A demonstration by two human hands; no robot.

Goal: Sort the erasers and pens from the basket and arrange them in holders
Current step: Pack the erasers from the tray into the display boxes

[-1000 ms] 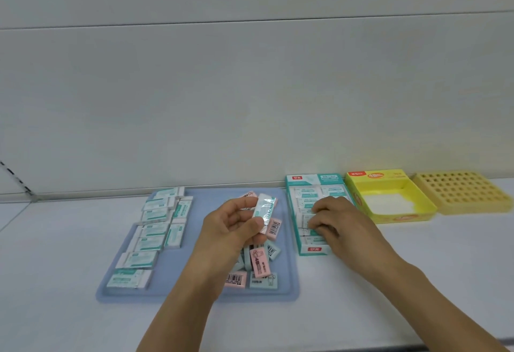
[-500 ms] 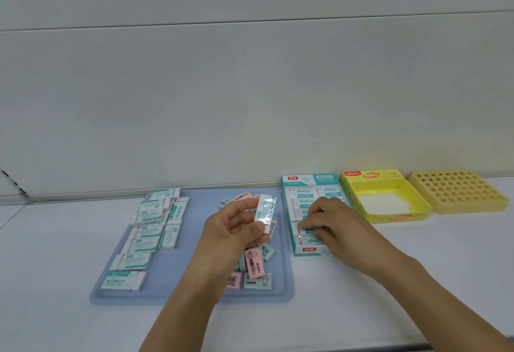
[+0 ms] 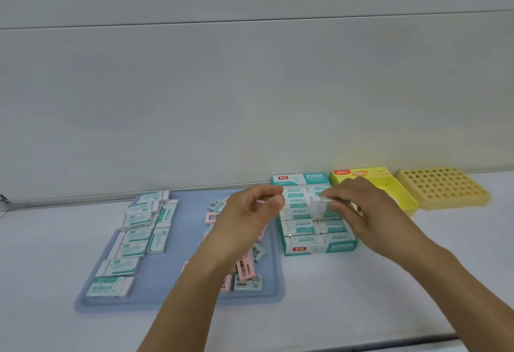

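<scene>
Flat blue plastic tray (image 3: 155, 285): teal-white wrapped erasers (image 3: 136, 236) in rows. Left hand (image 3: 244, 218) fingers curled, contents blurred, cannot tell. Right hand (image 3: 358, 207) pinches clear-wrapped white eraser (image 3: 319, 207) above teal cardboard holder box (image 3: 319, 249).

Glossy-wrapped erasers (image 3: 130, 266), matt plastic tray (image 3: 178, 282)

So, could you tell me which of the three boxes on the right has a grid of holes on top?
The far-right yellow box. The teal box holds rows of erasers, and the middle yellow box is an open tray.
</scene>
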